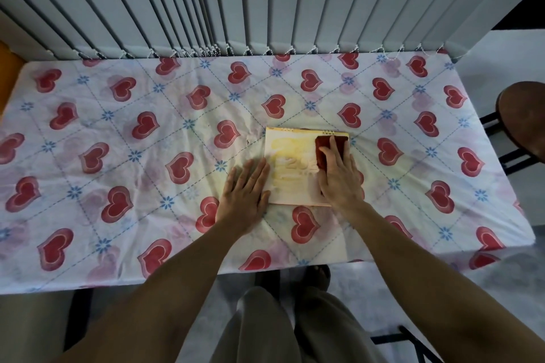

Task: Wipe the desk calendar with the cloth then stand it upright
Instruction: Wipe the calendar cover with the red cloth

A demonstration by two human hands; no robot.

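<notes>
The desk calendar (295,162) lies flat on the table, a pale yellow cover with spiral rings along its far edge. A folded dark red cloth (323,146) rests on the calendar's right half. My right hand (339,174) lies flat on top of the cloth, pressing it onto the cover, and hides most of the cloth. My left hand (246,188) is spread palm down on the tablecloth, with its fingertips on the calendar's left edge.
The table (118,127) wears a white cloth printed with red hearts and blue flowers. Grey vertical blinds (236,0) hang along its far side. A round brown stool (525,118) stands at the right. My legs are under the near edge.
</notes>
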